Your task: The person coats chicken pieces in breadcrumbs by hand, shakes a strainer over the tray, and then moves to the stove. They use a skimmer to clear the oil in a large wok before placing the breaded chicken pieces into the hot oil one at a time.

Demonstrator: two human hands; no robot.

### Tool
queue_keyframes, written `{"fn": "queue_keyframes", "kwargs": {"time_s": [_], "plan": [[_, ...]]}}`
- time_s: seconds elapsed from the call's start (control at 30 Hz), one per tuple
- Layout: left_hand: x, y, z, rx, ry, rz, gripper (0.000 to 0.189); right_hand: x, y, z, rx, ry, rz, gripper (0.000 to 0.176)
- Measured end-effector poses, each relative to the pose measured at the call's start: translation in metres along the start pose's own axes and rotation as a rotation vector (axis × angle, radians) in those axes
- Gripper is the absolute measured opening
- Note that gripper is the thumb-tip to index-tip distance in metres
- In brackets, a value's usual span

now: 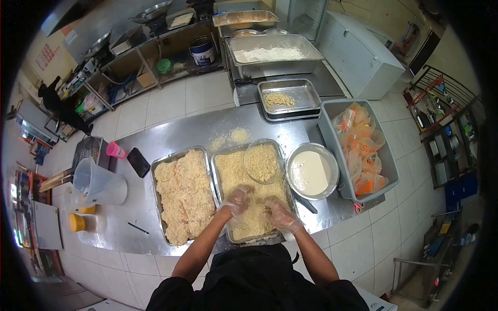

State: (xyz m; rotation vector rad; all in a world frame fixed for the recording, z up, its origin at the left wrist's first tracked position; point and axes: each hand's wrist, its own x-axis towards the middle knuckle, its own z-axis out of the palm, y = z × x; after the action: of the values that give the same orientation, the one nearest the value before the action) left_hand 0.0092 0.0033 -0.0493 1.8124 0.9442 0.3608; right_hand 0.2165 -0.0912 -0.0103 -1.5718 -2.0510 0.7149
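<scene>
Both my hands wear clear plastic gloves and work in a metal tray of pale breadcrumbs. My left hand is at the middle of the tray, its fingers curled into the crumbs. My right hand is over the tray's right side, fingers bent and gathering crumbs, partly hidden by them. Just beyond my hands, a round bowl of coarser crumbs rests on the tray's far end. Left of it lies a second tray filled with crumb-coated pieces. A bowl of white batter stands to the right.
A grey bin with orange-printed plastic bags stands at the right. A dark-handled utensil lies below the batter bowl. At the left are a phone, a pink cup and a plastic jug. Spilled crumbs lie beyond the trays.
</scene>
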Motion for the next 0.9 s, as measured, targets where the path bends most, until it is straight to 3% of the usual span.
{"fn": "queue_keyframes", "kwargs": {"time_s": [0.03, 0.1, 0.17, 0.23, 0.27, 0.3, 0.37, 0.4, 0.43, 0.47, 0.5, 0.53, 0.6, 0.7, 0.77, 0.9], "plan": [[0.005, 0.0, -0.002, 0.102, 0.064, 0.015, 0.035, 0.004, 0.001, -0.005, 0.042, 0.04, -0.009, 0.047], [0.016, -0.012, -0.005, 0.306, 0.2, 0.042, 0.033, 0.001, 0.01, -0.004, -0.121, 0.049, 0.157, 0.047], [0.026, -0.028, -0.006, 0.833, 0.353, 0.178, 0.03, -0.001, 0.015, 0.005, -0.235, 0.005, 0.274, 0.048], [0.047, -0.04, -0.004, 0.87, 0.073, 0.005, 0.029, -0.002, 0.014, 0.02, -0.303, -0.089, 0.335, 0.048], [0.056, -0.046, -0.002, 0.887, -0.068, -0.077, 0.029, -0.001, 0.003, 0.016, -0.264, -0.033, 0.325, 0.048], [0.062, -0.059, 0.004, 0.835, -0.054, -0.061, 0.027, 0.004, -0.008, 0.014, -0.22, 0.016, 0.29, 0.048], [0.082, -0.092, 0.028, 0.656, 0.226, 0.223, 0.024, 0.006, 0.018, 0.051, -0.24, 0.248, 0.194, 0.045], [0.095, -0.12, 0.04, 0.639, 0.425, 0.412, 0.023, 0.01, 0.0, 0.046, -0.201, 0.256, 0.26, 0.04], [0.073, -0.061, 0.006, 0.539, 0.166, 0.212, 0.024, 0.023, -0.041, 0.02, -0.109, -0.008, 0.358, 0.039], [0.074, -0.064, 0.006, 0.445, 0.256, 0.313, 0.025, 0.025, -0.053, 0.023, -0.109, 0.155, 0.146, 0.038], [0.064, -0.049, 0.008, 0.391, 0.729, 0.545, 0.026, 0.033, -0.068, 0.027, -0.153, 0.21, 0.036, 0.036], [0.065, -0.063, 0.011, 0.256, 0.762, 0.492, 0.035, 0.041, -0.082, 0.031, -0.204, 0.268, -0.073, 0.036], [0.033, 0.021, -0.042, 0.216, 0.349, -0.309, 0.045, 0.059, -0.1, 0.025, -0.188, 0.325, -0.162, 0.036], [0.032, -0.008, -0.012, 0.263, 0.524, -0.514, 0.049, 0.081, -0.117, 0.015, -0.1, 0.308, -0.161, 0.036], [0.028, -0.022, 0.02, -0.096, 0.912, -0.376, 0.047, 0.088, -0.12, 0.009, -0.062, 0.287, -0.151, 0.036], [0.009, -0.012, 0.041, -0.235, 0.924, -0.22, 0.046, 0.098, -0.126, 0.007, -0.025, 0.253, -0.143, 0.036]]}}
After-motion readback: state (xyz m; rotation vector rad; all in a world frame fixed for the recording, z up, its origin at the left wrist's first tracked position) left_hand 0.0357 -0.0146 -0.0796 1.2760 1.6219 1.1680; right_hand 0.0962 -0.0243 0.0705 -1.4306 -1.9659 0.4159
